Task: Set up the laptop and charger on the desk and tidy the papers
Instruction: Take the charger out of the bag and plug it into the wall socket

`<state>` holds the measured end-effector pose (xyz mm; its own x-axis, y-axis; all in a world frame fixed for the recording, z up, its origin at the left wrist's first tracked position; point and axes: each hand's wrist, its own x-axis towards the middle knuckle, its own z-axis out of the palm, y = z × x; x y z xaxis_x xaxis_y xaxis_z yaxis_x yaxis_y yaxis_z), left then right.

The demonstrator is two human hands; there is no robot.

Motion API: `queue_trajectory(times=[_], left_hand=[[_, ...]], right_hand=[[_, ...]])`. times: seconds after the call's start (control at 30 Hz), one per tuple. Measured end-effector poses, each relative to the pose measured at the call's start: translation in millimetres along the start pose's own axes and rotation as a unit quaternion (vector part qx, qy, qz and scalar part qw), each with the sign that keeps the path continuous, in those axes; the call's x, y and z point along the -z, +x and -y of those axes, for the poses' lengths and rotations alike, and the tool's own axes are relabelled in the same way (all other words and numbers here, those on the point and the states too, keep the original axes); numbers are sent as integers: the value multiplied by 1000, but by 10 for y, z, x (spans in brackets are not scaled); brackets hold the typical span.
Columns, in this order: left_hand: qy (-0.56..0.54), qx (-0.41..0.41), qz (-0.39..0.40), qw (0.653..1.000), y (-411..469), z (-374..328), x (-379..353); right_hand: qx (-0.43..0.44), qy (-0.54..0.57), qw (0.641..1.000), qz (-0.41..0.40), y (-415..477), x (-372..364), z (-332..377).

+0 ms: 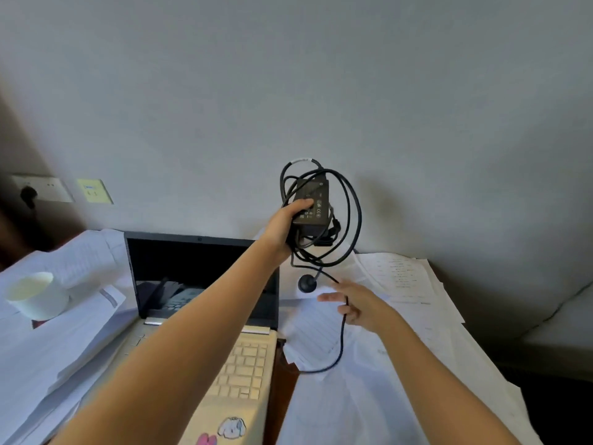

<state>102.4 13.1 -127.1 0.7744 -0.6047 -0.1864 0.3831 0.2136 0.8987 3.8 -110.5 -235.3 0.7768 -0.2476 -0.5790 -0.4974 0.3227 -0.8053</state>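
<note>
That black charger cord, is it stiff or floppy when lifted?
Probably floppy: the cord droops in loose loops around the charger brick that the left hand grips. It likely tangles easily; a strand trails through the right hand onto the papers. The brick looks rigid.

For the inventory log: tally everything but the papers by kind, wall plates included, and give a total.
cream laptop with black screen: 1
black plastic charger brick with its black cable: 1
white paper cup: 1
rectangular wall plates, one white, one pale yellow: 2
laptop stickers, one white, one pink: 2
Total: 7
</note>
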Motion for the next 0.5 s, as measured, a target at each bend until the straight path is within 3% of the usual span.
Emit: queue_trajectory(times=[0.1,0.27,0.37,0.5], left_hand=[[34,11,12,999,133,-74,90],[34,35,36,998,226,-158,144],[23,32,56,998,266,-228,158],[6,21,83,996,292,-285,170]], right_hand=[[39,-41,996,68,12,-108,208],[45,-129,989,54,66,-431,459],[56,-181,982,-1,151,-495,501],[88,-206,963,-149,253,-532,685]])
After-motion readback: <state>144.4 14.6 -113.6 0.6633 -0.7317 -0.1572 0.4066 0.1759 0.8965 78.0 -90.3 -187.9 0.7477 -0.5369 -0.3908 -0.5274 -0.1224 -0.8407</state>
